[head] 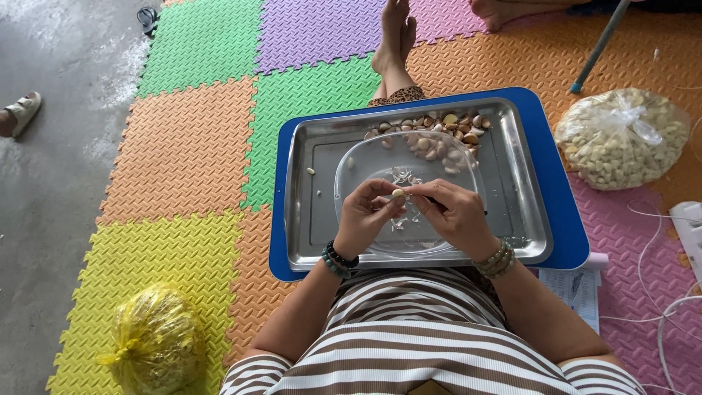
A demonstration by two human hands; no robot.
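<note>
Both hands meet over a clear plastic bowl [358, 157] that sits in a steel tray [526, 219]. My left hand [363, 214] and my right hand [455, 214] pinch one small pale garlic clove [398, 194] between their fingertips. A thin dark tool pokes out of my right hand; I cannot make it out. Bits of papery skin [401, 175] lie in the bowl. Unpeeled garlic cloves [446, 132] are heaped at the tray's far side. The tray rests on a blue board [563, 212] across my lap.
A clear bag of peeled cloves [621, 139] lies to the right on the coloured foam mats. A knotted yellow bag [155, 340] lies near left. White cables [662, 307] and papers [578, 285] are at right. Someone's sandalled foot [20, 113] is at far left.
</note>
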